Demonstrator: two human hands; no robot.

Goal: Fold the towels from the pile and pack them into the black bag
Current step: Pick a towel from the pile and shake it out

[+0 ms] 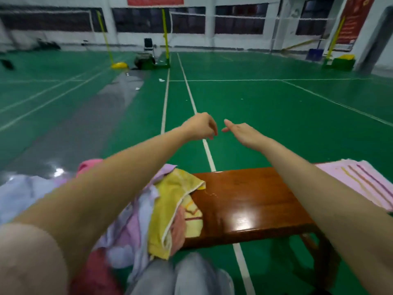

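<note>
I held my left hand (200,125) and right hand (242,133) stretched forward, empty, fingers loose, nearly touching, probably a stretch between folds. The towel pile (170,209) lay beneath my left forearm; one folded pink towel (361,184) under my right. I saw no black bag.

We note a glossy brown wooden bench (251,201) standing on a green sports court floor (276,116) marked with white lines (192,103). Grey trousered knees (187,273) show at the bottom edge. Farther off stand yellow net posts (165,33) with a net (234,14) strung between them, a dark chair (148,45) and a blue bin (315,54). Dark windows (241,20) line the far white wall; a red banner (350,20) hangs at right.
</note>
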